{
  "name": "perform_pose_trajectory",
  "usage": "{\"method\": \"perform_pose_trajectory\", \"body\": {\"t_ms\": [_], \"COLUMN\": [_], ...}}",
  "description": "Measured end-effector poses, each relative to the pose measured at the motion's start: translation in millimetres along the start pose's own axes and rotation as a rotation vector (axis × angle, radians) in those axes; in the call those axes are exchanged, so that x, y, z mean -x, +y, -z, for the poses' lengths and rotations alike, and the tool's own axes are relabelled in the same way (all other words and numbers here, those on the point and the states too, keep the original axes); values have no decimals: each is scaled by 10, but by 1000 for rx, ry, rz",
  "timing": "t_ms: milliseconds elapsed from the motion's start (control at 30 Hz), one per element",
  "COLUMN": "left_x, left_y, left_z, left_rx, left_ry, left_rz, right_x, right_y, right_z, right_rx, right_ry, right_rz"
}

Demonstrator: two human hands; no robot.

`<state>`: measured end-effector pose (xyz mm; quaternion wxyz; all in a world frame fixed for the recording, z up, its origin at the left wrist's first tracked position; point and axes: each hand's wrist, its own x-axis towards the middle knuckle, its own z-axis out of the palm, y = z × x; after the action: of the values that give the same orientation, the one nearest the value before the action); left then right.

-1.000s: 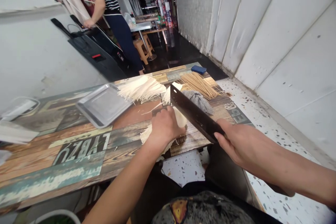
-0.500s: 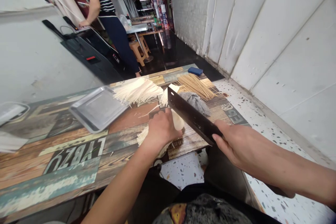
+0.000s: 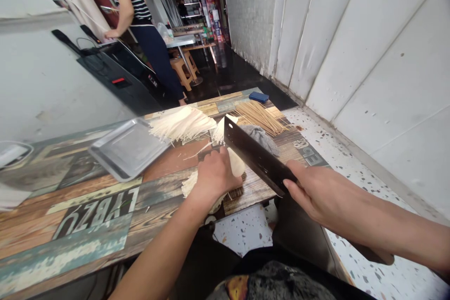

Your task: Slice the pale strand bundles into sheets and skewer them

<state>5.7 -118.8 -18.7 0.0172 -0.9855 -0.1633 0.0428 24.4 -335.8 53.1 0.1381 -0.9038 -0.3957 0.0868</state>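
Observation:
My left hand is closed over a pale bundle of enoki mushrooms near the table's front edge. Its smooth, pale end shows to the right of my fingers, and frayed strands stick out at the left; the rest is under my palm. In my right hand is the handle of a dark cleaver. The blade slants up and to the left, just right of the bundle; whether it touches the bundle I cannot tell. Farther back lies a fanned pile of pale enoki mushrooms, with a smaller clump beside it.
A shallow metal tray sits left of the pile on the wood-patterned table. At the back right are thin wooden skewers, a grey cloth and a blue box. Beyond, a person in a striped top stands by a dark machine.
The view has shifted slightly, so the table and background sit a little farther left. My left hand still holds the bundle, and the cleaver stays almost where it was.

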Motion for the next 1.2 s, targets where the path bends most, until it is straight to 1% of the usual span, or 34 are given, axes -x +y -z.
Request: {"method": "perform_pose_trajectory", "body": {"t_ms": [133, 267, 500, 667, 867, 1067, 1200], "left_x": [2, 9, 2, -10, 7, -3, -17], "left_y": [4, 2, 0, 24, 40, 30, 18], "left_z": [16, 27, -8, -12, 8, -12, -15], "left_rx": [22, 27, 4, -7, 15, 3, 3], "left_ry": [-11, -4, 8, 1, -21, -3, -25], "left_rz": [1, -6, -16, -7, 3, -6, -10], "right_x": [4, 9, 11, -49, -140, -223, -268], "right_y": [-12, -14, -5, -3, -83, -111, -98], "right_z": [17, 17, 13, 45, 116, 75, 22], "right_rx": [1, -7, 15, 17, 95, 49, 65], "right_ry": [3, 8, 2, -62, -158, -171, -168], "right_rz": [23, 14, 28, -4, -41, -34, -3]}}
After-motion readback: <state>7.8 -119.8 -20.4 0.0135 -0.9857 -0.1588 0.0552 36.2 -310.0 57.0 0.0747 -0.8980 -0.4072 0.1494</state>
